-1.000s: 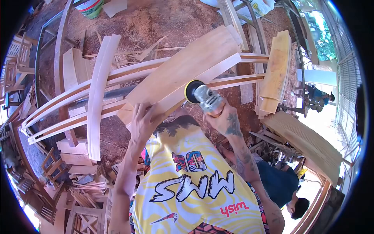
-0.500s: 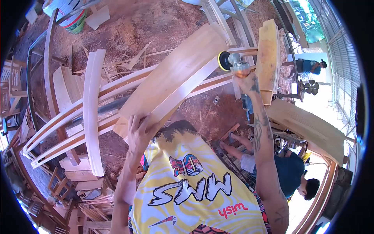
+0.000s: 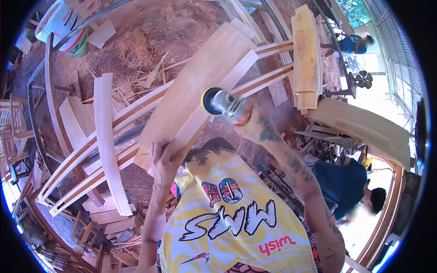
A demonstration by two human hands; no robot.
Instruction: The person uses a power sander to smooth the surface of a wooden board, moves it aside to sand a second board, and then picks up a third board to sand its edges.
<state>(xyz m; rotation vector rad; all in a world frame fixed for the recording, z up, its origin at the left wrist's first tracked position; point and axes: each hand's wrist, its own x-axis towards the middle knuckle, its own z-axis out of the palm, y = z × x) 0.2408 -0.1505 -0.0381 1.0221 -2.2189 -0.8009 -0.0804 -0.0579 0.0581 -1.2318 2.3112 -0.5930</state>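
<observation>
My right hand (image 3: 256, 125) is wrapped around an angle grinder (image 3: 231, 106) fitted with a round, yellow-rimmed sanding pad (image 3: 210, 101). The pad is right at the near edge of a long, curved wooden board (image 3: 193, 79), about midway along it. Pale, smooth wood shows on that edge face. At the board's near left end, my left hand (image 3: 164, 157) grips it with the fingers bent over the edge. The board rests across two long curved wooden rails (image 3: 166, 91), slanting from lower left to upper right.
Another pale curved piece (image 3: 108, 141) lies across the rails at left, a yellowish one (image 3: 305, 59) at right. A broad curved panel (image 3: 364, 129) sits farther right. One person (image 3: 339, 182) is low at right; another (image 3: 350, 44) stands behind. A white bucket (image 3: 61, 27) stands upper left.
My right hand has brought the grinder from the board's far right end leftward and nearer along its edge. The left hand keeps its place on the board. The whole view has shifted slightly.
</observation>
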